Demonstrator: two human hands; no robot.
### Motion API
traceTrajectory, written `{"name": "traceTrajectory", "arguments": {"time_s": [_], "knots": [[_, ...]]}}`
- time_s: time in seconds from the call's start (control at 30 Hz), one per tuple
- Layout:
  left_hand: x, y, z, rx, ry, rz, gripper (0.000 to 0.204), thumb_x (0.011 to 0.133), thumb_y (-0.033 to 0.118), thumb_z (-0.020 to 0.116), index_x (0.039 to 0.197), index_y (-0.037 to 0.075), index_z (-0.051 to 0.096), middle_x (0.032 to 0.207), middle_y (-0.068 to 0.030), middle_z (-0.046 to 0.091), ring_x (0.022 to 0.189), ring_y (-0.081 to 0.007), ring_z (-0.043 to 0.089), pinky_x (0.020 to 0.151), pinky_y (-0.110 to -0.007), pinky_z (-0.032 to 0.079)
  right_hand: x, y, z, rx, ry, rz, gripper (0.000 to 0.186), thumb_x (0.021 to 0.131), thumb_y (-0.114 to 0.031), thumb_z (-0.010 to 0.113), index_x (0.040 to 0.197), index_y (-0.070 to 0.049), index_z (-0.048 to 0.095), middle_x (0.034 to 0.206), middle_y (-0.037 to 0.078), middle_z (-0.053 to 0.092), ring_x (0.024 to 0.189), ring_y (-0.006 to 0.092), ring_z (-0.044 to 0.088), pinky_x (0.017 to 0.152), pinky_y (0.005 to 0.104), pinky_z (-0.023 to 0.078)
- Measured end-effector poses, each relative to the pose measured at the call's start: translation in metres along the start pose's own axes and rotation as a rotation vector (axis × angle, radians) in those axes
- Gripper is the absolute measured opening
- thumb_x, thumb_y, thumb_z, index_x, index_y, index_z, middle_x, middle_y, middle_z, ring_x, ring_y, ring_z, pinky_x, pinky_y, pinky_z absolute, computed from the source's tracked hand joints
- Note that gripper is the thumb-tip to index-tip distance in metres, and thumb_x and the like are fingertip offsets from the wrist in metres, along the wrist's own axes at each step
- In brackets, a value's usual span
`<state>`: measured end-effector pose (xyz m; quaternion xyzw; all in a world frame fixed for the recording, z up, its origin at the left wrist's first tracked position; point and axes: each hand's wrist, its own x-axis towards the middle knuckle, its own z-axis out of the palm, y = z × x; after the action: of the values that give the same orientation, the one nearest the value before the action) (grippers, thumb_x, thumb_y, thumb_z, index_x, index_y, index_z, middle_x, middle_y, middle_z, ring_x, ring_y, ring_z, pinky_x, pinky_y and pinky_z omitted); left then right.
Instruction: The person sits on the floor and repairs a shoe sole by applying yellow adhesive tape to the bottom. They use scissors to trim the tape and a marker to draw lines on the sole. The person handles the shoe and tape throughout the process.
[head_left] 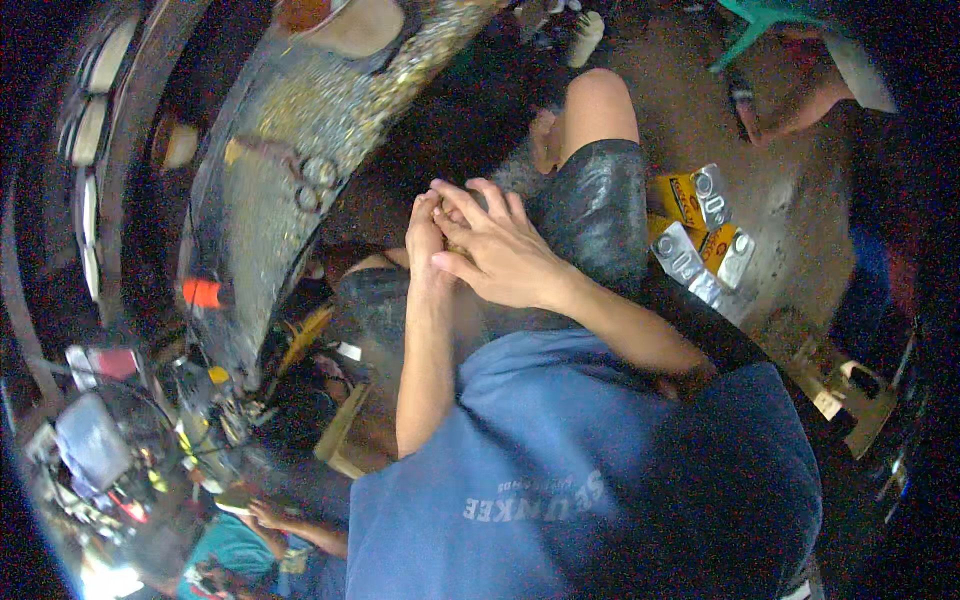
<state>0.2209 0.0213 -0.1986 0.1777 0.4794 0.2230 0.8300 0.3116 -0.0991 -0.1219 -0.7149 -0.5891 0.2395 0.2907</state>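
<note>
Both of my hands meet above my lap, in the middle of the head view. My right hand (505,258) lies across the left with its fingers spread and its thumb pointing left. My left hand (424,238) is seen edge-on, its visible fingers stretched up against the right fingertips; the rest are hidden behind the right hand. Nothing can be seen held between them. Beneath the hands are my dark, shiny shorts (598,215).
A worktable (235,215) on the left carries many small shiny pieces, a pair of scissors (313,182) and a pale bowl (362,28). Yellow boxes (684,198) with silver packs lie at right. Another person's arm (795,112) shows upper right; a person in teal (225,550) is lower left.
</note>
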Motion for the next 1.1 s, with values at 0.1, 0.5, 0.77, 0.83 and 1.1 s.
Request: {"name": "traceTrajectory", "arguments": {"time_s": [0.1,0.5,0.77,0.83,1.1], "knots": [[0.033,0.001,0.03,0.122,0.024,-0.069,0.021,0.113,0.027,0.045,0.102,0.014,0.056,0.094,-0.0025,0.059,0.085,-0.0159,0.061,0.072,-0.036,0.056,0.018,0.027,-0.016,-0.023,0.123,0.002,0.066,0.102,-0.044,0.057,0.14,0.01,0.06,0.165,0.018,0.038,0.145,0.0427,0.035,0.117,0.0565,0.032],[0.153,-0.005,0.109,0.028,-0.416,-0.3,0.039,0.114,0.024,0.033,0.139,0.001,0.051,0.128,-0.0186,0.065,0.111,-0.0269,0.069,0.088,-0.04,0.062,0.101,0.151,-0.117,-0.141,-0.194,-0.019,0.044,0.097,-0.047,0.067,0.092,-0.007,0.083,0.133,0.015,0.07,0.122,0.0384,0.059,0.104,0.0488,0.049],[0.225,0.011,0.091,0.061,-0.205,-0.123,0.042,0.113,0.027,0.032,0.141,0.001,0.05,0.131,-0.019,0.063,0.114,-0.0285,0.067,0.092,-0.042,0.06,0.12,0.207,-0.107,-0.135,-0.774,0.183,0.037,0.086,-0.042,0.073,0.098,-0.008,0.083,0.1,0.017,0.079,0.093,0.0355,0.076,0.083,0.0496,0.06],[0.24,0.011,0.094,0.089,-0.176,-0.12,0.043,0.113,0.027,0.031,0.141,0.001,0.05,0.131,-0.0192,0.063,0.114,-0.029,0.067,0.093,-0.042,0.059,0.132,0.211,-0.091,0.047,-0.779,0.318,0.034,0.078,-0.034,0.077,0.1,-0.008,0.083,0.101,0.017,0.079,0.096,0.0357,0.075,0.084,0.0496,0.06],[0.279,0.023,0.099,0.147,-0.097,-0.111,0.046,0.113,0.03,0.03,0.142,0.001,0.049,0.134,-0.0196,0.061,0.117,-0.0306,0.065,0.097,-0.044,0.056,0.152,0.187,-0.049,0.221,-0.76,0.318,0.033,0.078,-0.023,0.076,0.108,-0.011,0.083,0.113,0.012,0.078,0.106,0.0335,0.073,0.09,0.0509,0.059]]}}
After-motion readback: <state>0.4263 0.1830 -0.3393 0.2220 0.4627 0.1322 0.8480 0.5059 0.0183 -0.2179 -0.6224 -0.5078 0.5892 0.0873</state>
